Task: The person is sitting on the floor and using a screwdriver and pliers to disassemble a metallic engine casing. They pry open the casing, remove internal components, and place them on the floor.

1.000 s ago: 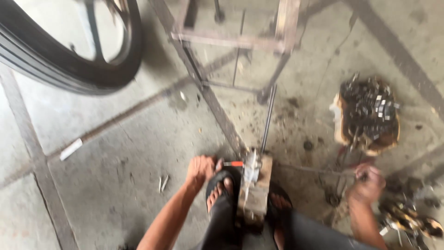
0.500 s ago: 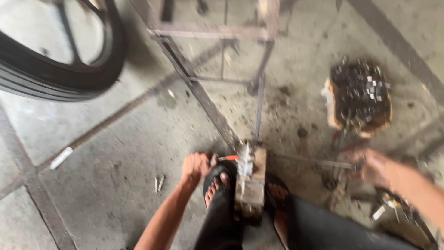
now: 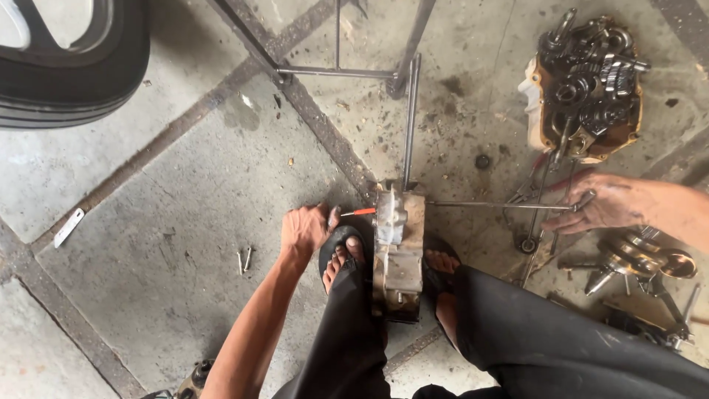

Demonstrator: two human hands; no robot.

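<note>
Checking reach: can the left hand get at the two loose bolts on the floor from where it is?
Probably yes. The left hand rests beside the engine case, and the two bolts lie on bare concrete just to its left, nothing between them.

Repair workshop — tyre (image 3: pixel 66 66), greasy gears (image 3: pixel 591 81), concrete floor (image 3: pixel 162 222).

Grey metal engine casing (image 3: pixel 399 251) stands mid-frame, wedged between two sandalled feet. Left hand (image 3: pixel 304 229) grips an orange-handled screwdriver (image 3: pixel 359 212) against it; right hand (image 3: pixel 602 207), far right, holds a long thin steel rod (image 3: pixel 502 205) reaching the casing. Greasy gear cluster (image 3: pixel 587 81) upper right.
</note>
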